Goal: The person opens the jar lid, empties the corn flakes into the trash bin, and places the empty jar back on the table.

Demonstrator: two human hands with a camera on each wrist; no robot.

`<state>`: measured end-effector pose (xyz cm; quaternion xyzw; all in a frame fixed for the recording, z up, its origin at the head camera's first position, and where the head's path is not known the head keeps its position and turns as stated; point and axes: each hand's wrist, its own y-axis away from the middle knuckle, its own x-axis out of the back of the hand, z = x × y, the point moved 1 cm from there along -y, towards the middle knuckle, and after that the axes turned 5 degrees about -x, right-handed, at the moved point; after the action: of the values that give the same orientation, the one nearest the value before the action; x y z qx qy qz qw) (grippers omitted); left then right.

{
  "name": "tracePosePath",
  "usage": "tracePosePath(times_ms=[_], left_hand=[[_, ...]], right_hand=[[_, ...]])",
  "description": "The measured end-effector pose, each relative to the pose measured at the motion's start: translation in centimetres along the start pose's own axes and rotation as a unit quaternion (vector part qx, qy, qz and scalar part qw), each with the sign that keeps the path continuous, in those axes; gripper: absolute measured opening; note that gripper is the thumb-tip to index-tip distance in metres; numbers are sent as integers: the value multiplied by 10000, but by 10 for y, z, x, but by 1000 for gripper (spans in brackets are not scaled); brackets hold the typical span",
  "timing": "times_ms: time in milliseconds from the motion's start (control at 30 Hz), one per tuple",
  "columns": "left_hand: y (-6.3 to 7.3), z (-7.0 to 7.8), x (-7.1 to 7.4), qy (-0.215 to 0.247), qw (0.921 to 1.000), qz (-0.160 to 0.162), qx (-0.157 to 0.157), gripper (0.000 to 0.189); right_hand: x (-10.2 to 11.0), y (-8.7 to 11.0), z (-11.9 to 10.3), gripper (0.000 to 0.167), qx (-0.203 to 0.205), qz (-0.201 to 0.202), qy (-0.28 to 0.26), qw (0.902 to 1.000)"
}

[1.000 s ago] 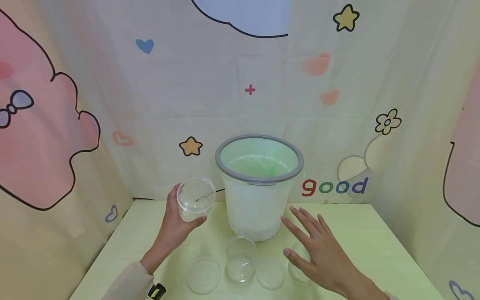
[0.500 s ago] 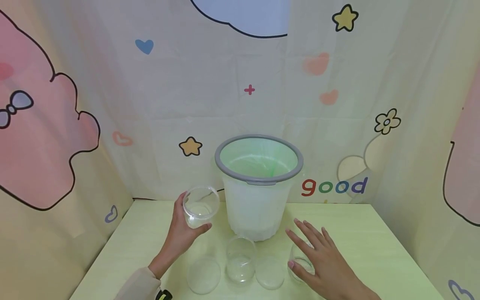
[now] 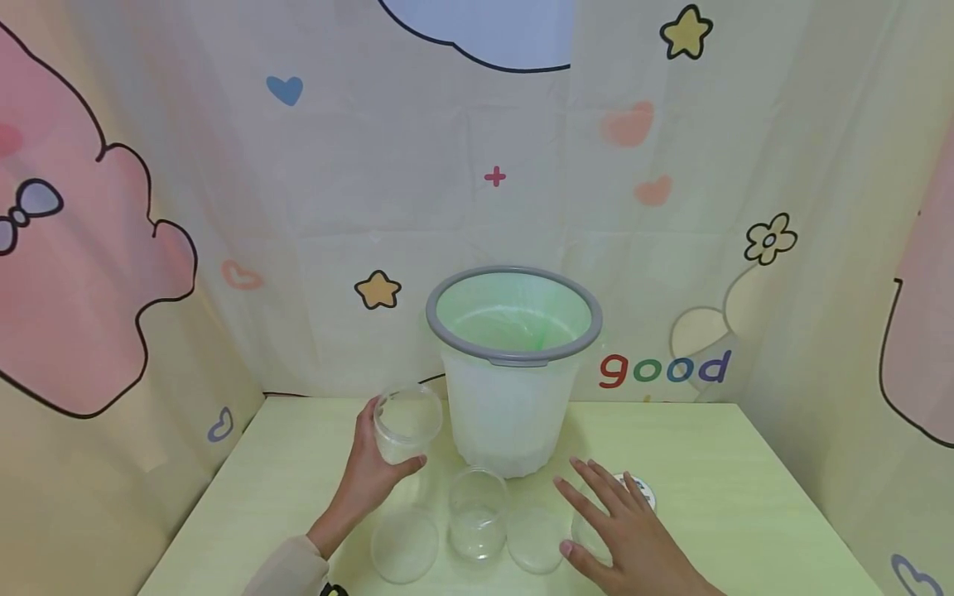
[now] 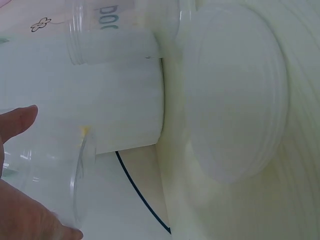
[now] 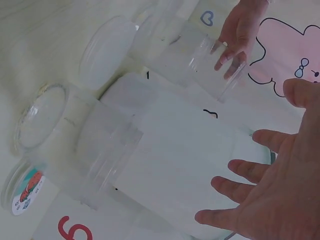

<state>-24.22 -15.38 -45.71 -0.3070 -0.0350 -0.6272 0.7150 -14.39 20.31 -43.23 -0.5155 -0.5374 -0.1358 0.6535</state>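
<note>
My left hand (image 3: 373, 463) grips a clear plastic jar (image 3: 408, 418) around its side, above the table and left of the bucket. The jar's round mouth tilts toward me. Thumb and fingers wrap it, as the left wrist view also shows. My right hand (image 3: 622, 530) hovers with spread, straight fingers over another clear jar (image 3: 587, 530), partly hidden beneath it; that jar stands upright in the right wrist view. A third clear jar (image 3: 477, 517) stands at the centre front. One translucent round lid (image 3: 405, 546) lies on its left, a second lid (image 3: 535, 542) on its right.
A whitish bucket (image 3: 507, 414) with a grey rim stands at the table's back middle. Beyond my right fingers lies a lid with a printed label (image 5: 27, 192), partly covered in the head view. Printed cloth (image 3: 358, 182) encloses the pale table (image 3: 715, 463).
My left hand has moved right and down with the jar. My right hand has sunk lower toward the table, and the labelled lid now shows behind its fingers.
</note>
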Motion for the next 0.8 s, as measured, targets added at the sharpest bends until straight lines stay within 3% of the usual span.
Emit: tracePosePath(times_ms=[233,500,800], left_hand=[[3,-10,-8,-80,9998,-102,141,113],[5,-24,-18,-242,9991,-216,270,113],[1,-42,-25,-235,9982,-390,395,112]], right_hand=[[-5,1,-3,68,-80,-221,-102,9997],[-10,2,-5,66,-549,-693,-382,9953],[-15,4,-8,68,-378,-550,-305,9973]])
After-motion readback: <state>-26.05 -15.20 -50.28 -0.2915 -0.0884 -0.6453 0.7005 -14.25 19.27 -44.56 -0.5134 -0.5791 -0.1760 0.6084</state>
